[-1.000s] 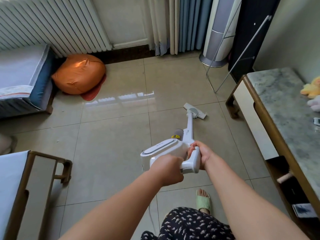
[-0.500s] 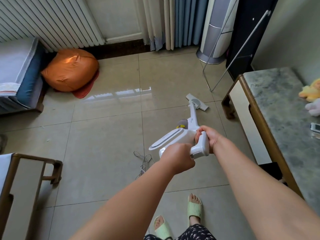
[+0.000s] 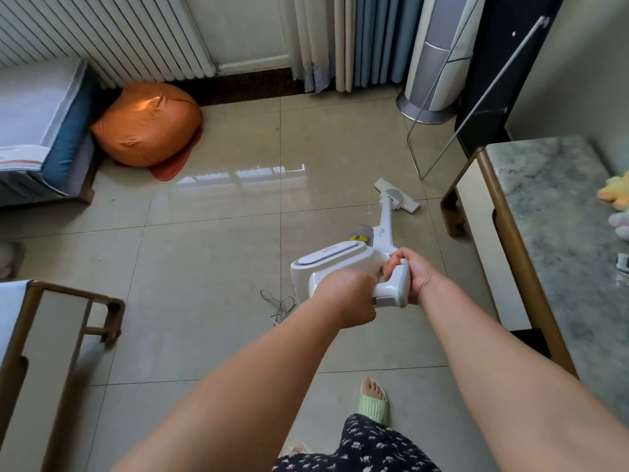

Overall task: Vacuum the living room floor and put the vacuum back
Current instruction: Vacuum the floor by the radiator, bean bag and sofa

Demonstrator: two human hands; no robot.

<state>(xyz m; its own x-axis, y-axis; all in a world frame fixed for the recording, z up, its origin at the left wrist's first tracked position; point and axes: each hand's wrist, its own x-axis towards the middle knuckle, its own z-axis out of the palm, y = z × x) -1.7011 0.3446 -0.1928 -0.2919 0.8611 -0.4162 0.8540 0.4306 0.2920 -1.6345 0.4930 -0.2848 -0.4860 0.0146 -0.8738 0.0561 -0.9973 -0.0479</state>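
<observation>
White vacuum (image 3: 340,267): one; gripped by left hand (image 3: 343,298), right hand (image 3: 413,277).

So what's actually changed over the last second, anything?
The vacuum was pushed forward, its floor head now nearer the marble-topped cabinet, and a loose cord came into view. The left hand and right hand kept their grip on the vacuum's handle.

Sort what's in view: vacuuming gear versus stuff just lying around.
Job: vacuum, gripped by left hand and right hand; floor head; floor.

Lying about: orange beanbag, loose cable, plush toy, fan.
</observation>
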